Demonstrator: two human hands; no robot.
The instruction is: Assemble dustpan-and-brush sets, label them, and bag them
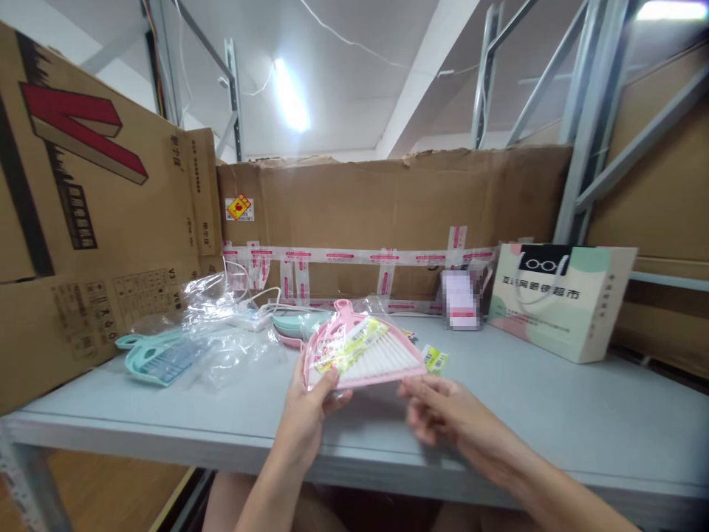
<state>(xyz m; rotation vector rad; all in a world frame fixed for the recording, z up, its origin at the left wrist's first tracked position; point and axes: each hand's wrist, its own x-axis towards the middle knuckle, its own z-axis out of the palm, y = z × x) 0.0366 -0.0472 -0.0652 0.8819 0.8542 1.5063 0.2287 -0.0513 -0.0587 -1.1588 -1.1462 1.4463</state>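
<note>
Pink dustpan set: this pink dustpan set (382,363) is up off the bench (532,414), near its front edge, handle pointing away and white bristles facing up. Looks like clear plastic over it, with a yellow-green label (354,351) across the front.
Left hand: this hand (310,399) is holding the set's lower left corner, thumb on top, fingers tucked under.
Right hand: the other hand (446,406) is pinched narrow at the lower right corner. Too blurry to tell if it's got plastic or pan rim, tbh.
Handling tip: I'd let the left take the weight and use just 2 fingertips on the right, since the wrap is probably slick. Hold it level, and don't squash the bristles.
Left side: a teal dustpan set (152,360) lies by some crumpled clear plastic (230,362).
Behind: stacked dustpans (296,325), partly hidden.
Right side: a printed gift box (554,303).
</note>
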